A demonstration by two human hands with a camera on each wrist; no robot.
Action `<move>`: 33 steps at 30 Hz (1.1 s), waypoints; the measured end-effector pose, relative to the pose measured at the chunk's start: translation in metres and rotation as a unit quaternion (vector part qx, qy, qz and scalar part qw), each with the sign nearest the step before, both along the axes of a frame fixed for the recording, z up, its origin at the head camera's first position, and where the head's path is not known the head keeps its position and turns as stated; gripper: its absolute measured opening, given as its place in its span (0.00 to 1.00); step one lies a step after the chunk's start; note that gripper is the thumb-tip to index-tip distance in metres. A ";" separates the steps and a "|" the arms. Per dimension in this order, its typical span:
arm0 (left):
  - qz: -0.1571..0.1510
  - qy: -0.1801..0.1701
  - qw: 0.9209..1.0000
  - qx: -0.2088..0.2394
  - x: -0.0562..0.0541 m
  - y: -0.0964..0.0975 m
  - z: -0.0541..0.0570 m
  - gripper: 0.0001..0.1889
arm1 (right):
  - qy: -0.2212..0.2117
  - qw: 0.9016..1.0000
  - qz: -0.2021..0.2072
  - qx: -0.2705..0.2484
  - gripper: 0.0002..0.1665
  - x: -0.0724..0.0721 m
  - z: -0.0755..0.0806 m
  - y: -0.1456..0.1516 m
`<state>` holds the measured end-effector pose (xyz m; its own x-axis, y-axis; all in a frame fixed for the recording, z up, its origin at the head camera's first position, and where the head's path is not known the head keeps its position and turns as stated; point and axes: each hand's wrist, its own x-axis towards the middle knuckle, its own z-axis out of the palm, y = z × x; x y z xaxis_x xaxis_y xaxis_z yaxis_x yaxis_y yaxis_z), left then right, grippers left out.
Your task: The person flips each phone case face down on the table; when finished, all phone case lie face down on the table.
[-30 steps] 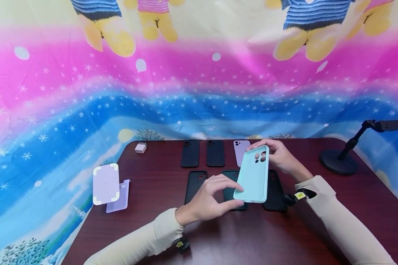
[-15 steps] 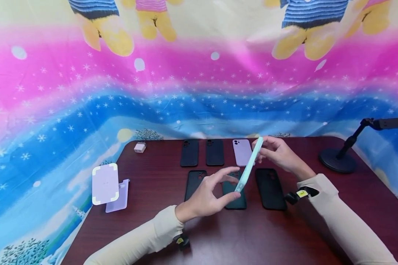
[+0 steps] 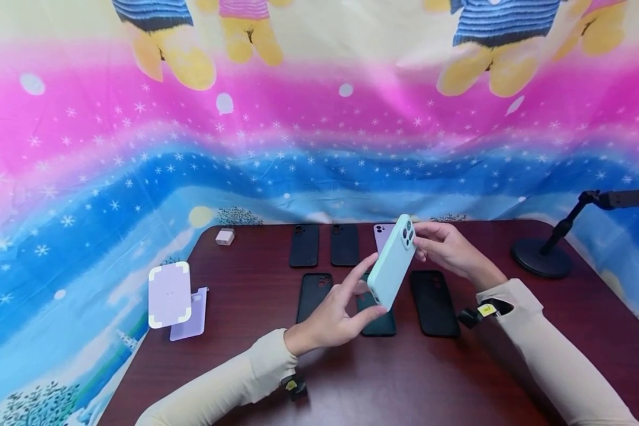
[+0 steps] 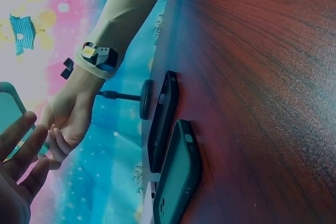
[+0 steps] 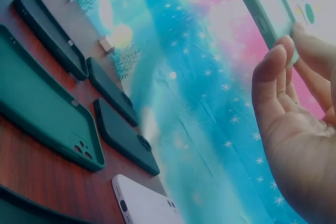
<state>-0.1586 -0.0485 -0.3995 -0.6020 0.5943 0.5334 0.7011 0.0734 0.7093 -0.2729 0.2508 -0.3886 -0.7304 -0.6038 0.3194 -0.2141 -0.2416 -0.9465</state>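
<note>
Mint phone case (image 3: 392,267) is held tilted above the table (image 3: 431,378), well in from its side edges, the left hand (image 3: 332,316) gripping its lower end between thumb and fingers, the right hand (image 3: 447,251) pinching its upper end. Its inner shell faced the head view a second ago and its outer back does now, so the handling seems turned to that side. Room for moving appears along the near edge and between the rightmost black case (image 3: 435,305) and the round stand base (image 3: 543,261) by the far right corner.
</note>
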 end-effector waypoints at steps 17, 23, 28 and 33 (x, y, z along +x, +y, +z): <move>0.047 0.015 0.999 0.005 0.003 0.006 -0.004 0.43 | -0.015 0.999 0.002 0.031 0.24 0.003 -0.009 0.001; 0.074 0.043 0.996 0.013 0.001 0.006 -0.006 0.38 | -0.023 1.000 -0.016 0.012 0.23 0.003 -0.009 0.004; 0.091 0.055 0.994 0.013 -0.001 0.006 -0.009 0.32 | -0.019 0.999 -0.036 -0.011 0.23 0.004 -0.012 0.003; 0.104 0.054 0.993 0.005 -0.001 0.007 -0.012 0.29 | -0.039 0.996 -0.085 0.001 0.22 0.008 -0.011 0.002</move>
<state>-0.1599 -0.0416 -0.4111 -0.6495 0.4572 0.6075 0.7440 0.2172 0.6319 -0.2647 0.2525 -0.3996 -0.8451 -0.4695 0.2555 -0.1767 -0.2057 -0.9625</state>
